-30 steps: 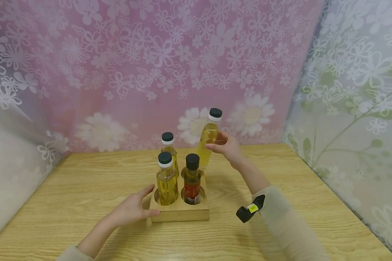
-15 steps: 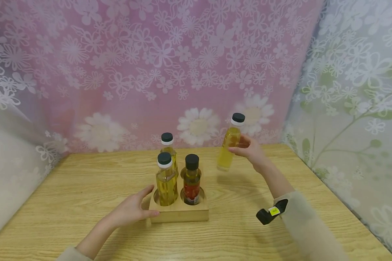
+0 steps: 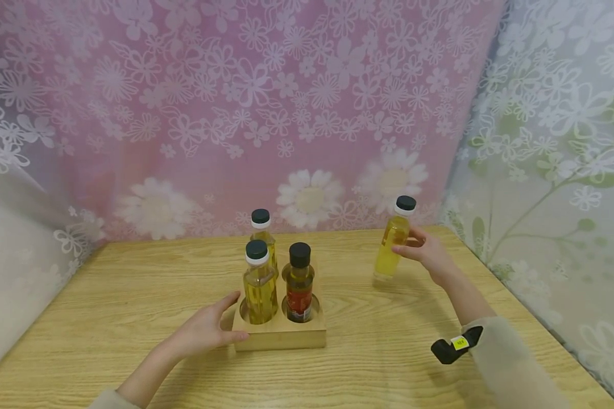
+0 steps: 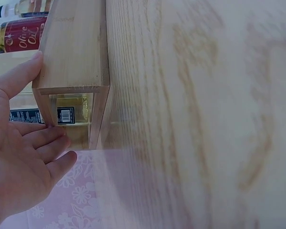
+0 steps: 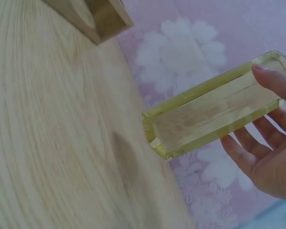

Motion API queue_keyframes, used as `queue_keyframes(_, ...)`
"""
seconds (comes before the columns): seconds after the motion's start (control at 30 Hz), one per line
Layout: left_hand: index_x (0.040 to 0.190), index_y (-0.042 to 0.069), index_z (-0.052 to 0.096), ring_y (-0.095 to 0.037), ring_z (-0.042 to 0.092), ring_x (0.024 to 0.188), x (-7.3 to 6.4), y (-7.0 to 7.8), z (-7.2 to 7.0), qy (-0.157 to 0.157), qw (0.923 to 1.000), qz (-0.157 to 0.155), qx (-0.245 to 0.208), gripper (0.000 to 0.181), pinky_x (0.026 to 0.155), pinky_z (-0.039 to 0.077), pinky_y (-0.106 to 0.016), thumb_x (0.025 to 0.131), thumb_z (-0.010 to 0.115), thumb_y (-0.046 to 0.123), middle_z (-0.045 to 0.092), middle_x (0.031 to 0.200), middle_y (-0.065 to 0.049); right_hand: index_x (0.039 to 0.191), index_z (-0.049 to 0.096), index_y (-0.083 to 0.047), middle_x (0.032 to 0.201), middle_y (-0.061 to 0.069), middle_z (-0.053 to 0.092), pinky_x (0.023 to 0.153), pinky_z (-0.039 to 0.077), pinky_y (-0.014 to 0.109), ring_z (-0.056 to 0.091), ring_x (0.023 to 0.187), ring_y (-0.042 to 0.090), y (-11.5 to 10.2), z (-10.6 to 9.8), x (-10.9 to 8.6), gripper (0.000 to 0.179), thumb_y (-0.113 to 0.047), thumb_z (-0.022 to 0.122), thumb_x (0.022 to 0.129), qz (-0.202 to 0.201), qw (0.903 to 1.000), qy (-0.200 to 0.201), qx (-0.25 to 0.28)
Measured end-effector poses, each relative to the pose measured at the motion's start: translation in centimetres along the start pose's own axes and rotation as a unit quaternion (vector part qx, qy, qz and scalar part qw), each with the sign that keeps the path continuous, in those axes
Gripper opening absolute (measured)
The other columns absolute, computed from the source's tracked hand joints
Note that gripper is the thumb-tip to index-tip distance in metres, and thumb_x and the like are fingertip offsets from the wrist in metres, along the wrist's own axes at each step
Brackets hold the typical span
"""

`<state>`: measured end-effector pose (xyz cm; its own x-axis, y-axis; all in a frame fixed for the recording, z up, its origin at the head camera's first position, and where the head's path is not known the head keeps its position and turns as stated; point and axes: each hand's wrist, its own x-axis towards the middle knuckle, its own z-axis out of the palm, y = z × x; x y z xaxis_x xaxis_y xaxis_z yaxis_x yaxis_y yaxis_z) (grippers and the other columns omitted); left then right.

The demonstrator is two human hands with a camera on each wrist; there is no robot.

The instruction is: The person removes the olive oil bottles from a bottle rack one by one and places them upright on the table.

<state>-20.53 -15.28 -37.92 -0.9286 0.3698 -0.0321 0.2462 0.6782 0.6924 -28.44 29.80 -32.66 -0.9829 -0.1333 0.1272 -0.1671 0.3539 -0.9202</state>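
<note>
My right hand (image 3: 430, 255) grips a clear bottle of yellow oil (image 3: 391, 244) with a dark cap and white collar, at the right side of the table. The bottle leans slightly, its base close over the wood; the right wrist view shows thumb on one side, fingers on the other. At the left of a wooden bottle rack (image 3: 281, 339), my left hand (image 3: 204, 326) rests thumb and fingers on its corner. Two yellow oil bottles stand in the rack's left holes, one in front (image 3: 261, 292), one behind (image 3: 263, 236). A darker red-labelled bottle (image 3: 299, 298) fills the front right hole.
The rack's back right hole (image 3: 288, 271) holds no bottle. A wood-grain table (image 3: 148, 284) lies under everything. A pink floral curtain (image 3: 225, 113) hangs behind it, with a pale floral sheet (image 3: 552, 170) on the right. A black wrist camera (image 3: 446, 352) juts below my right sleeve.
My right hand has carried the oil bottle from beside the rack's back right hole to the right and lower toward the table. The left hand and the rack stay put.
</note>
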Motion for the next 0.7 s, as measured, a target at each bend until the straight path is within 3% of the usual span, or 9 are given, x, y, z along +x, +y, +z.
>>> queue_keyframes(0.33,0.145,0.001,0.028,-0.038,0.04,0.125,0.0,-0.1,0.0,-0.003,1.0,0.001,-0.003,0.094,0.096,0.036,-0.056,0.076,0.073,0.047,0.036,0.144,-0.017,0.143,0.029,0.002,0.139,0.026,0.036,0.101,0.027,0.059,0.038,0.123,0.042,2.5,-2.0,-0.7,0.07,-0.023,0.065,0.088,0.002,0.9996,0.012,-0.024)
queue_keyframes(0.7,0.145,0.001,0.028,-0.039,0.04,0.125,0.0,0.1,-0.1,-0.003,1.0,-0.004,-0.002,0.095,0.095,0.036,-0.057,0.075,0.074,0.047,0.037,0.143,-0.017,0.14,0.033,0.004,0.139,0.026,0.035,0.101,0.028,0.057,0.038,0.122,0.042,3.6,-2.5,-0.6,0.069,-0.025,0.067,0.087,0.005,0.9995,0.017,-0.027)
